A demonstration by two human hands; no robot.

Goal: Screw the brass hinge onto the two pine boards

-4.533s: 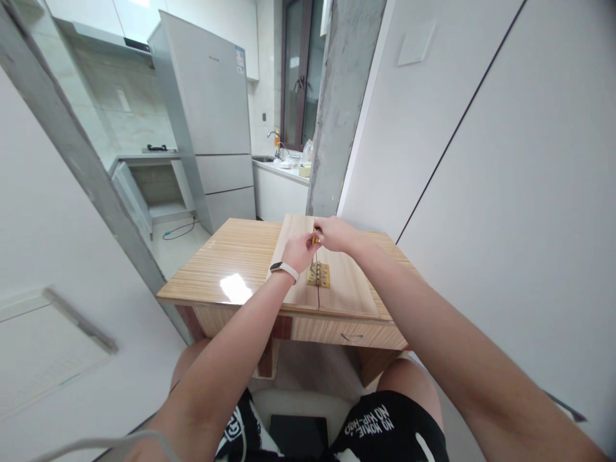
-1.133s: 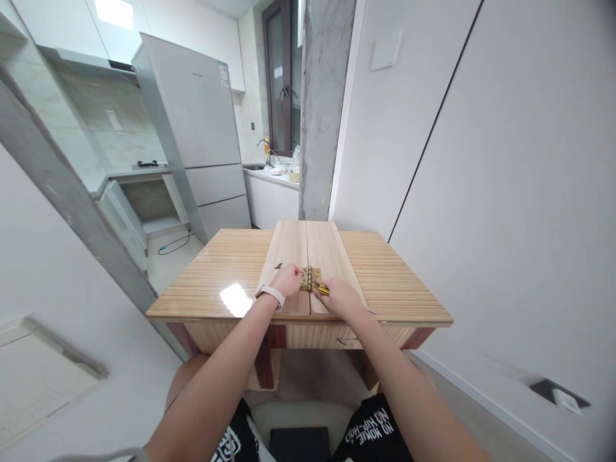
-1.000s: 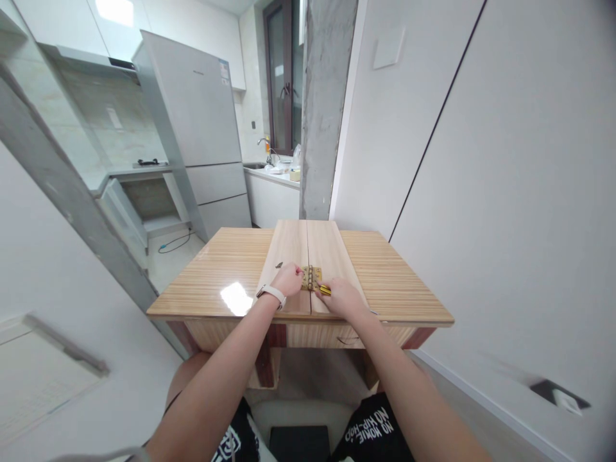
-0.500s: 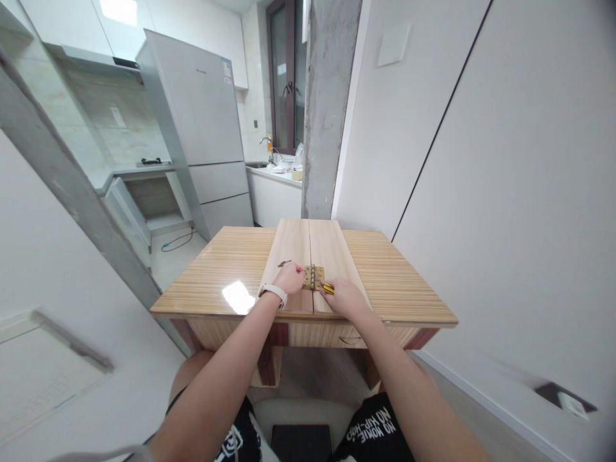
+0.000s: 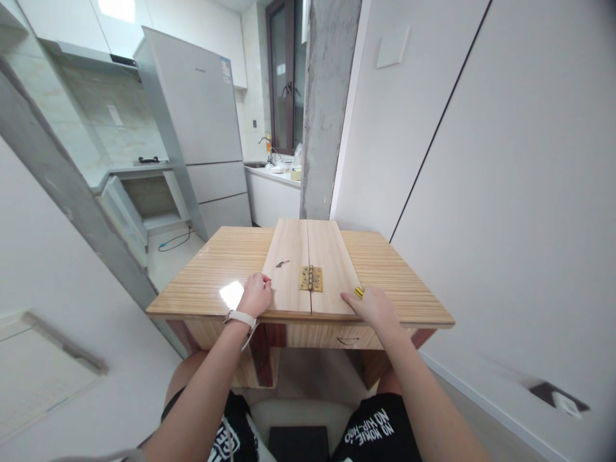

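Two pale wooden boards lie side by side on the table: a left board (image 5: 287, 240) and a right board (image 5: 330, 247), with a thin seam between them. A brass hinge (image 5: 310, 279) lies open across the seam, one leaf on each board. My left hand (image 5: 256, 296) is closed, fingers curled at the left board's outer edge; whatever they hold is hidden. My right hand (image 5: 378, 308) rests by the right board's outer edge, its thumb stretched onto the wood. It grips a yellow-and-black handle (image 5: 359, 292), mostly covered by the fingers. Small dark screws (image 5: 282, 264) lie on the left board.
The striped wooden table (image 5: 192, 276) has a glossy top and a drawer handle (image 5: 348, 341) at its front. A bare concrete column (image 5: 327, 115) and a white wall (image 5: 505, 160) stand behind and to the right. A fridge (image 5: 202, 109) is at the back left.
Both hands have left the hinge and moved apart, the left one to the left board's edge, the right one to the right board's edge. The hinge now shows fully.
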